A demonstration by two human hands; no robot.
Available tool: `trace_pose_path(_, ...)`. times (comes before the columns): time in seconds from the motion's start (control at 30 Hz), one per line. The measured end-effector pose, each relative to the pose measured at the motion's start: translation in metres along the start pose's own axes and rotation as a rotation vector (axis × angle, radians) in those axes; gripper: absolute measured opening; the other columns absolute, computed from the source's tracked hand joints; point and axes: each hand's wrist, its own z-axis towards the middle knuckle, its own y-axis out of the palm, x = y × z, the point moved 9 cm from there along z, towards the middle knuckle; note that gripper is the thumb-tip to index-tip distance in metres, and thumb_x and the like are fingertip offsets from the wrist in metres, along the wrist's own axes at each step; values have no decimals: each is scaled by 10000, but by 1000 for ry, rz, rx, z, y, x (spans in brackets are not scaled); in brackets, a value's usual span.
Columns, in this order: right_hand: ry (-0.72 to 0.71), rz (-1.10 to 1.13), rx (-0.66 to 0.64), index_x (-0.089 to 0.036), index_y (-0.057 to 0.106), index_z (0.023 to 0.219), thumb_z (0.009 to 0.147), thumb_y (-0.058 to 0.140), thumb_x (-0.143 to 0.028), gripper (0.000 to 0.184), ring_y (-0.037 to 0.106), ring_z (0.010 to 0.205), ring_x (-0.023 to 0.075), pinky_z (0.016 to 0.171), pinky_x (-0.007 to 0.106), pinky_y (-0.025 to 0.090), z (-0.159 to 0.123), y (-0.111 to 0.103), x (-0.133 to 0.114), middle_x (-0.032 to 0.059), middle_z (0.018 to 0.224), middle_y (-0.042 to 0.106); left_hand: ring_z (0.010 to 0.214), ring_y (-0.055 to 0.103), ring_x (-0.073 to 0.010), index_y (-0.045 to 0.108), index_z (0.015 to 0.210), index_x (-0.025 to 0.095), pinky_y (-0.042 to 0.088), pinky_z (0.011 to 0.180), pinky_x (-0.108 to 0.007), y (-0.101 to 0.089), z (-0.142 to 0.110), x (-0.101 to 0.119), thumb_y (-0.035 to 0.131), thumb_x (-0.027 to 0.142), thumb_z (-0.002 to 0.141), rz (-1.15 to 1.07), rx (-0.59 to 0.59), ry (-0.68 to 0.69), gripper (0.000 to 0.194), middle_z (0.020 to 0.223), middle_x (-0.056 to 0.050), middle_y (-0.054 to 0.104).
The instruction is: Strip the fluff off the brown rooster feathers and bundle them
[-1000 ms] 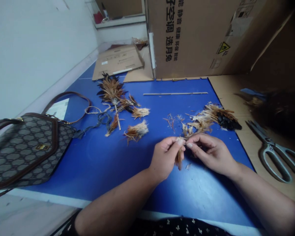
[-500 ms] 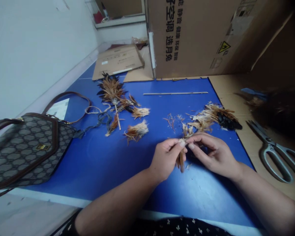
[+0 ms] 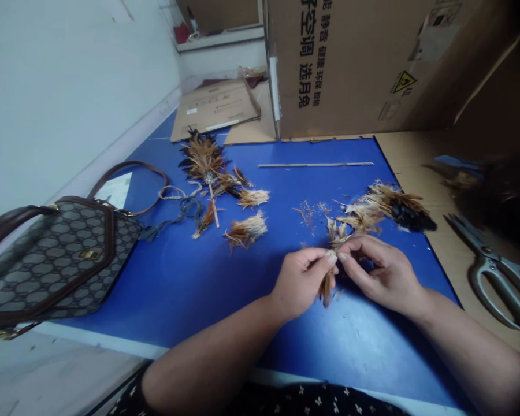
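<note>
Since the earlier frame both hands and everything on the counter have drifted slightly right and down in the picture, a shift of the view; the pinch itself is unchanged. Left hand (image 3: 301, 280) and right hand (image 3: 383, 271) meet at centre frame, fingertips touching. Left grip: thumb and forefinger clenched on the pale quill end of a small feather bundle (image 3: 327, 286), whose brown tips hang below the fingers toward the blue counter (image 3: 177, 289). Right grip: thumb and forefinger pinched at the same quill end, just beside the left thumb; whether it actually holds the bundle cannot be told.

Loose feather pile (image 3: 379, 205) lies right of centre, just above the right hand, black-tipped at its far end. Second group of feather tufts (image 3: 225, 185) lies at upper centre-left, well apart from the hands. Thin stick (image 3: 316, 164) lies across the counter beyond both groups.

Patterned handbag (image 3: 52, 260) sits closed at left edge; contents not visible. Large cardboard box (image 3: 355, 63) stands at top, its interior unseen. Scissors (image 3: 494, 268) lie at right edge on a sheet of cardboard.
</note>
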Motion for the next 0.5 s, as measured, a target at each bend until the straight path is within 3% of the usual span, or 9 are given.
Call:
trace_pose_path(0.27, 17, 15, 9, -253, 713, 1010, 1008, 647, -236, 68, 730, 778, 200, 727, 331, 584, -2, 1, 4, 51, 889, 769, 364, 465, -71, 621, 769, 165, 369, 389, -212, -1, 0, 0, 682, 527, 950, 75, 3, -4, 409, 542, 25, 562)
trace_pose_path(0.5, 90, -130, -55, -237, 732, 1139, 1020, 623, -286, 168, 784, 927, 264, 840, 418, 636, -3, 2, 39, 90, 1046, 813, 380, 442, -62, 665, 830, 155, 357, 411, -210, -2, -1, -1, 694, 500, 949, 44, 20, 18, 366, 552, 35, 554)
